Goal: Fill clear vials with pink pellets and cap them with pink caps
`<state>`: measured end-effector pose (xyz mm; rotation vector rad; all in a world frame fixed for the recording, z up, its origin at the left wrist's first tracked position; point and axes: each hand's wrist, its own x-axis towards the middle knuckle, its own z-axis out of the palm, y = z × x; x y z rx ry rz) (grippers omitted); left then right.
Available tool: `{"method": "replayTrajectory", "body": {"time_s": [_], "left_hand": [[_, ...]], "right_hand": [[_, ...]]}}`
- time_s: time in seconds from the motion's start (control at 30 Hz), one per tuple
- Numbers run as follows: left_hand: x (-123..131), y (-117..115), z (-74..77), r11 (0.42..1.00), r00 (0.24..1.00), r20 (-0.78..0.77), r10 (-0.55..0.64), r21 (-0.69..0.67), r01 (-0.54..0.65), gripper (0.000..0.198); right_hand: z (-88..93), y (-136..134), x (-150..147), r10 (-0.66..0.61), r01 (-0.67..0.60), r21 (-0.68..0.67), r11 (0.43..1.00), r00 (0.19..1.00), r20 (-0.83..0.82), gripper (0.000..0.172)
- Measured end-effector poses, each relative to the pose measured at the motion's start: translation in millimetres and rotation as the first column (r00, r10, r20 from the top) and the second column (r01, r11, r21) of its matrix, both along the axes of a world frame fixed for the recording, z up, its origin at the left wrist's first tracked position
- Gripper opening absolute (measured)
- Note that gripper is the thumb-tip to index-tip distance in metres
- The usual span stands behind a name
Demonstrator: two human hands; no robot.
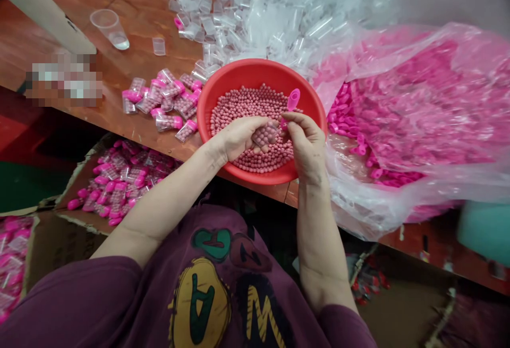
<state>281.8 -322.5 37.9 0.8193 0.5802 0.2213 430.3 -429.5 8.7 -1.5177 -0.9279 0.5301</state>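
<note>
A red bowl (223,85) of small pink beads (247,104) sits at the near edge of the wooden table. My left hand (239,136) is closed around a small clear vial (266,135) filled with beads, held over the bowl. My right hand (306,143) pinches a pink cap (292,101) between its fingertips, right beside the vial's mouth. Both hands hover just above the beads.
Filled, capped vials (163,101) lie left of the bowl. A heap of empty clear vials (247,13) is behind it. A plastic bag of pink caps (402,109) lies right. A carton of finished vials (119,180) sits below the table edge. A clear cup (109,28) stands far left.
</note>
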Motion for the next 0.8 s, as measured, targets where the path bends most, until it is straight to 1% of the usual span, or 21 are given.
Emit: {"method": "replayTrajectory", "body": {"time_s": [0.1,0.2,0.3,0.43,0.6,0.7,0.8], "left_hand": [[1.4,0.0,-7.4,0.998,1.000,-0.013,-0.004,0.064,0.005,0.031],[2.2,1.7,-17.2,0.995,1.000,-0.016,-0.005,0.100,0.007,0.033],[2.2,4.3,-25.6,0.994,1.000,-0.006,-0.015,0.111,0.015,0.034],[0.5,6.9,-30.9,0.992,0.999,-0.004,-0.038,0.122,0.038,0.039],[-1.9,6.1,-29.1,0.978,0.998,-0.037,-0.050,0.199,0.056,0.043],[-1.4,4.4,-24.4,0.974,0.996,-0.057,-0.063,0.213,0.073,0.046],[0.6,2.4,-19.8,0.979,0.994,-0.091,-0.063,0.187,0.080,0.046]], "right_hand": [[1.8,-0.4,-1.6,0.096,-0.095,-0.027,0.995,0.995,0.013,0.022],[1.6,-1.8,-0.5,0.217,-0.218,-0.062,0.974,0.976,-0.028,0.028],[0.2,-4.3,2.5,0.269,-0.274,-0.063,0.960,0.960,-0.075,0.030],[0.6,-6.9,4.4,0.291,-0.301,-0.069,0.951,0.948,-0.127,0.031],[6.4,-5.4,-0.5,0.301,-0.315,-0.080,0.946,0.942,-0.150,0.037],[6.3,-2.8,-4.9,0.278,-0.287,-0.074,0.955,0.954,-0.108,0.036],[0.1,0.3,-5.9,0.202,-0.200,-0.065,0.978,0.979,0.021,0.028]]}}
